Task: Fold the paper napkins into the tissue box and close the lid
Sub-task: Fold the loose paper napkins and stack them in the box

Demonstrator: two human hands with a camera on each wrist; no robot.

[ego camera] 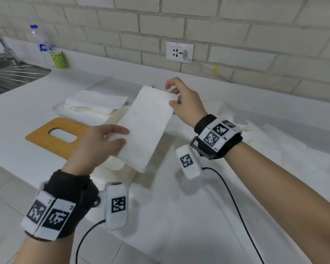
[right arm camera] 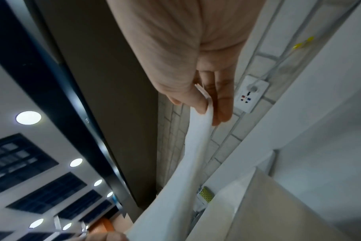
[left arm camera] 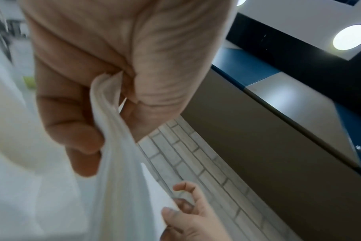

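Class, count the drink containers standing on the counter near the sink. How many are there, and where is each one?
2. A clear plastic bottle with a blue cap stands against the wall by the sink; a green patterned cup stands right beside it, nearer the camera. Others may sit out of view.

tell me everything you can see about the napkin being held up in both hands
The folded napkin is a long white strip of soft, textured paper, several layers thick at its edges. It is held taut in the air above the counter, slanting away. The left hand pinches its near end, the right hand its far end.
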